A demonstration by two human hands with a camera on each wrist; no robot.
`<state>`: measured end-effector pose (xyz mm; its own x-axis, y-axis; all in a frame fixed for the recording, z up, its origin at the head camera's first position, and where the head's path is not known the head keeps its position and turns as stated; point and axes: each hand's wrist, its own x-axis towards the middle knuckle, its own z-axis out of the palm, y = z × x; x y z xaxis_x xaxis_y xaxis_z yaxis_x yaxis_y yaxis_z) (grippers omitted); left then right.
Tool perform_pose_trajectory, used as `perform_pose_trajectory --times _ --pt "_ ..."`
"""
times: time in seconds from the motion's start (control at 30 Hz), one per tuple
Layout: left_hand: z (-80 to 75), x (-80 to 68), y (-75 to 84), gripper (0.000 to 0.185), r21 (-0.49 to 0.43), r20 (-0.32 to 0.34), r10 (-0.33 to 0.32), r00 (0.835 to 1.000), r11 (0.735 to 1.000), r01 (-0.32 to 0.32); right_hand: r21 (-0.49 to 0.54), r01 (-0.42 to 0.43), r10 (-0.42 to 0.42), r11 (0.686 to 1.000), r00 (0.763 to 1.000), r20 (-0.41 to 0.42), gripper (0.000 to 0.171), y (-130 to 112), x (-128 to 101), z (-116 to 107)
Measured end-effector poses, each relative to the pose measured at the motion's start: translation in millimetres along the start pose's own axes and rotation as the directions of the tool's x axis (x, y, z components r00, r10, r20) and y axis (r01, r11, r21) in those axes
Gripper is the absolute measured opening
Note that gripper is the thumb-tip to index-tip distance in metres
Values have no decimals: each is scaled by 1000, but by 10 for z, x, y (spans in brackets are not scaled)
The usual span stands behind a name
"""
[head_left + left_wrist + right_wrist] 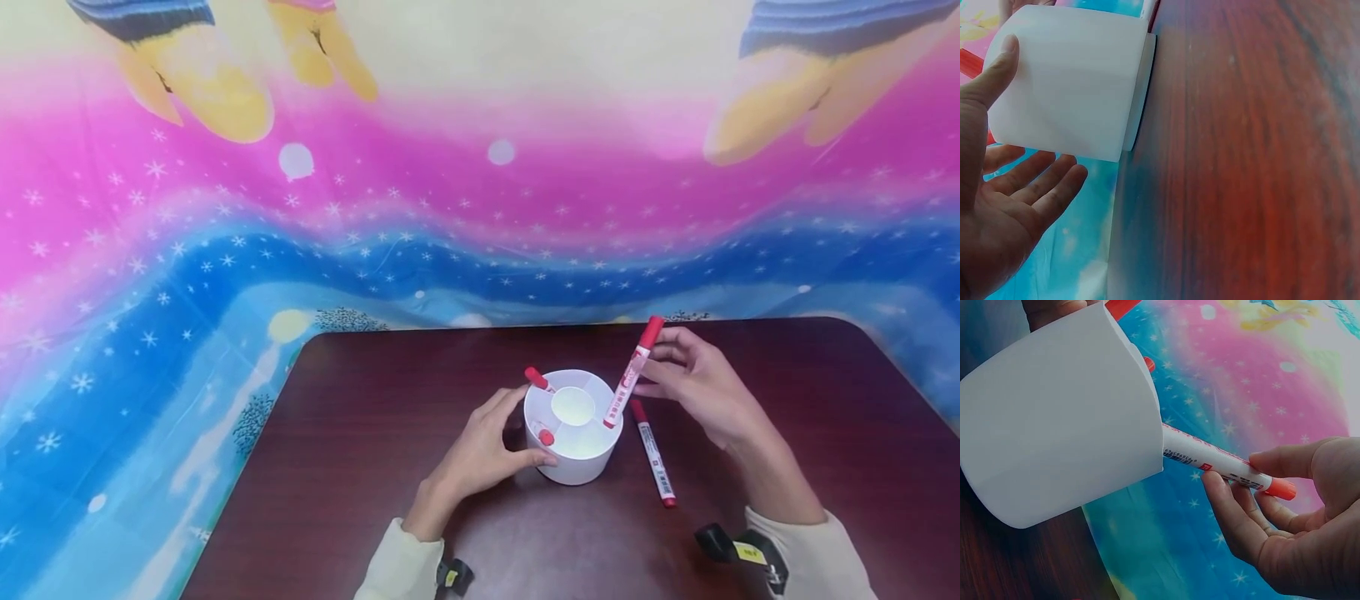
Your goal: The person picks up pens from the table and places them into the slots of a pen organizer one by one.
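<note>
A white round pen holder (577,471) with several compartments stands on the dark wooden table (375,433). My left hand (491,442) cups its left side; in the left wrist view the thumb touches the holder's wall (1066,81) while the straight fingers (1035,187) stay a little off it. Two red-capped markers (537,379) stand in the left compartments. My right hand (675,367) pinches a red-and-white marker (632,375) that leans with its lower end in the right compartment. In the right wrist view thumb and fingers (1229,506) close on this marker (1204,456) near its cap, beside the holder (1060,419).
Another red marker (654,458) lies flat on the table just right of the holder. A bright pink and blue printed cloth (450,208) hangs behind the table and around it. Wrist-camera straps (742,550) show at the lower edge.
</note>
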<state>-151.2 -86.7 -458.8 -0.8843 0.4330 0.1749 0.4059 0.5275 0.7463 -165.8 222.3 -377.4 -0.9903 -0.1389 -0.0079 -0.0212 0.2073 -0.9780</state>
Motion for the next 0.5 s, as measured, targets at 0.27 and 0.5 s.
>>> perform_pose_trajectory --times 0.27,0.5 --pt "26 -1 -11 99 -26 -5 9 1000 1000 -9 25 -2 1 1000 1000 11 44 25 8 11" --pt "34 11 -11 98 -96 7 -5 1000 995 6 19 -10 10 1000 1000 20 48 34 20 33"
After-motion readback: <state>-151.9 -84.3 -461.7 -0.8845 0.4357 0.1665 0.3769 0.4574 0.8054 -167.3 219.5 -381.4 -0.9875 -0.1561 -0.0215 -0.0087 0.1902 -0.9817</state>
